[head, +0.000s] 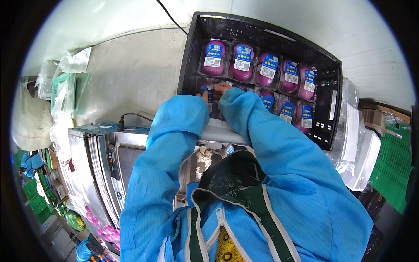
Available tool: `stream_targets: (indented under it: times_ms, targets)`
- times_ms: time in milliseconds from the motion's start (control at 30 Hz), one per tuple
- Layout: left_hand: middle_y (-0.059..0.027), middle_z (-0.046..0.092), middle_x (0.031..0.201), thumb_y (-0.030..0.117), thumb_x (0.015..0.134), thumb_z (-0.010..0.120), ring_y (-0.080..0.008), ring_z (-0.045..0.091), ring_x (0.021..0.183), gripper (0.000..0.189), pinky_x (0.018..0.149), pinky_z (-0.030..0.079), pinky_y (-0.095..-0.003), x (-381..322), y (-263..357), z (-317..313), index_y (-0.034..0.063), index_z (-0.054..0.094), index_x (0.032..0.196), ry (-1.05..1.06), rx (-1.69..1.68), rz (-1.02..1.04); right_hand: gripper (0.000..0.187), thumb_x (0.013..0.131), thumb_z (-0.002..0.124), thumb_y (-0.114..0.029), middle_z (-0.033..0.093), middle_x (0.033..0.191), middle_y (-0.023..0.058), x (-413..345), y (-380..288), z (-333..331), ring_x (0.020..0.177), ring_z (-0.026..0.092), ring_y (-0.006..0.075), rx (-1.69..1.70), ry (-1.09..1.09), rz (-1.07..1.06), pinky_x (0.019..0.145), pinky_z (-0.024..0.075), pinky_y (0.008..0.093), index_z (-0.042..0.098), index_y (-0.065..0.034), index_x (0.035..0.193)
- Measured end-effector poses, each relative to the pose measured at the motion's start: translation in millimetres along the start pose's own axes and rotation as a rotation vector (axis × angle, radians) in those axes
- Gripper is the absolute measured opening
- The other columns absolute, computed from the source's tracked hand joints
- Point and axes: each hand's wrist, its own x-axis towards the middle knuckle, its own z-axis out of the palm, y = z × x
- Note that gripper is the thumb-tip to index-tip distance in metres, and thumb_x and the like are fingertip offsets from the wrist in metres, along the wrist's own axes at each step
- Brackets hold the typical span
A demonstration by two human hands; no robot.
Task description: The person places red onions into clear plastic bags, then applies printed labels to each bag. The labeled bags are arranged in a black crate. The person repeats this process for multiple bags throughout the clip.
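In a black plastic crate point(262, 32) lie several clear-wrapped packs of round purple produce, with blue-and-white labels that bear writing and printed codes. My left hand point(205, 97) touches the labelled pack point(203, 87) at the crate's near left corner. Much of that pack is covered by my fingers and blue sleeve. Beside it, my right hand point(223, 87) has curled fingers at the pack's right edge; whether they pinch it is hidden. A far-row pack point(212, 58) sits just beyond both hands. My right sleeve partly covers another near-row pack point(266, 100).
The crate stands on a metal worktop point(131, 65). A metal machine point(131, 157) with a black plug point(121, 124) is at the left. Clear plastic film and a green basket point(62, 88) lie farther left; green crates point(391, 163) are at right. Another person point(85, 250) is at lower left.
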Motion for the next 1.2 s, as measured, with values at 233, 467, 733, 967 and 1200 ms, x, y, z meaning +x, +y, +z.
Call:
stream_targets:
  times_ms: [233, 467, 733, 967, 1200]
  targets:
    - [-0.026, 0.04, 0.124, 0.008, 0.074, 0.058, -0.0459, 0.052, 0.103, 0.08, 0.086, 0.045, -0.0486, -2.7, 6.4, 9.3, 0.0305, 0.021, 0.141, 0.061, -0.032, -0.045, 0.021, 0.08, 0.066, -0.018, 0.057, 0.097, 0.0068, -7.8, -4.2, 2.7, 0.094, 0.055, 0.0227, 0.277, 0.14, -0.014, 0.079, 0.0471, 0.0438, 0.053, -0.0152, 0.097]
    - [-0.0245, 0.042, 0.126, 0.013, 0.077, 0.058, -0.0422, 0.052, 0.107, 0.073, 0.089, 0.044, -0.047, -1.7, 5.7, -23.9, 0.0181, 0.022, 0.141, -0.062, -0.086, -0.099, 0.023, 0.081, 0.066, -0.019, 0.056, 0.088, 0.0056, -15.4, -0.4, 10.5, 0.081, 0.058, 0.0228, 0.274, 0.072, 0.044, 0.073, 0.0507, 0.0406, 0.053, -0.0171, 0.1]
    - [-0.0258, 0.049, 0.12, 0.012, 0.083, 0.05, -0.0404, 0.053, 0.104, 0.065, 0.091, 0.043, -0.0449, -18.1, 13.5, -48.2, 0.0121, 0.021, 0.141, -0.009, -0.223, -0.118, 0.028, 0.081, 0.066, -0.022, 0.053, 0.082, 0.0042, -0.4, 17.4, 6.5, 0.077, 0.056, 0.0206, 0.204, -0.064, 0.024, 0.07, 0.0514, 0.0389, 0.052, -0.0142, 0.104]
    - [-0.026, 0.047, 0.12, 0.005, 0.075, 0.055, -0.0414, 0.052, 0.105, 0.076, 0.091, 0.044, -0.0449, -17.3, 12.8, -44.2, 0.0177, 0.021, 0.141, -0.067, -0.162, -0.055, 0.031, 0.082, 0.065, -0.022, 0.055, 0.083, 0.0065, 30.1, 43.5, -3.3, 0.076, 0.058, 0.0224, 0.31, -0.189, -0.04, 0.063, 0.0502, 0.0366, 0.051, -0.011, 0.107]
    - [-0.0254, 0.04, 0.128, 0.008, 0.07, 0.064, -0.0403, 0.048, 0.112, 0.087, 0.093, 0.043, -0.0431, -8.1, 8.8, -31.7, 0.014, 0.016, 0.142, -0.068, -0.197, -0.103, 0.033, 0.08, 0.068, -0.025, 0.056, 0.084, 0.0052, 14.3, 38.3, 8.1, 0.077, 0.057, 0.0213, 0.311, 0.013, -0.035, 0.067, 0.0493, 0.0394, 0.051, -0.0143, 0.106]
